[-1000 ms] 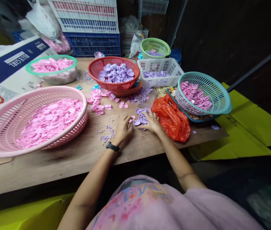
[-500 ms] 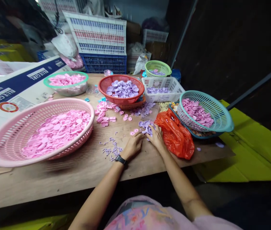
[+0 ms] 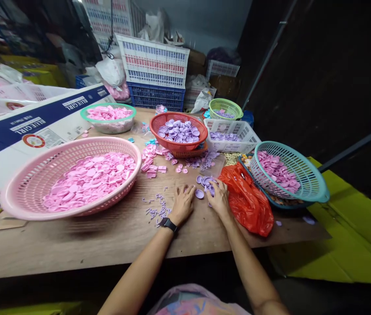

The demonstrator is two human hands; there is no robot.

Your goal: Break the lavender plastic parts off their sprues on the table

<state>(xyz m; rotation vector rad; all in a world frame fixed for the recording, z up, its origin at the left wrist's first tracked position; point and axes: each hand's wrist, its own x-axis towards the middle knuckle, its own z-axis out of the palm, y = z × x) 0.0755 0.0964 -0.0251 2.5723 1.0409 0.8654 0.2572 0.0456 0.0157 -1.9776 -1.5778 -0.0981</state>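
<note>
Hands, pair: drawn apart since the earlier frame, when fingertips nearly met; left hand [image 3: 183,202] now stands off from right hand [image 3: 218,197], a loose cup [image 3: 199,194] between.

Right hand: fingers bent over purple cups [image 3: 206,181], touching, just left of the red bag [image 3: 247,197]; whether any is pinched cannot be told. Left hand: palm down, fingers bent to the table [image 3: 106,245], farther left of the bag; its hold cannot be told.

Step, as judged: sorting through cups by touch. Next move seems to call for fingertips under one rim, without scattering neighbours.

Cups: light purple, round, shallow, smooth-looking; heaped, partly hidden by fingers.

Purple hooks [image 3: 161,208]: scattered, left of the bag, past the left hand. Red basket [image 3: 178,118]: beyond the bag, leftward, holding similar cups. Blue basket [image 3: 310,175]: right of the bag, pink pieces inside.
</note>
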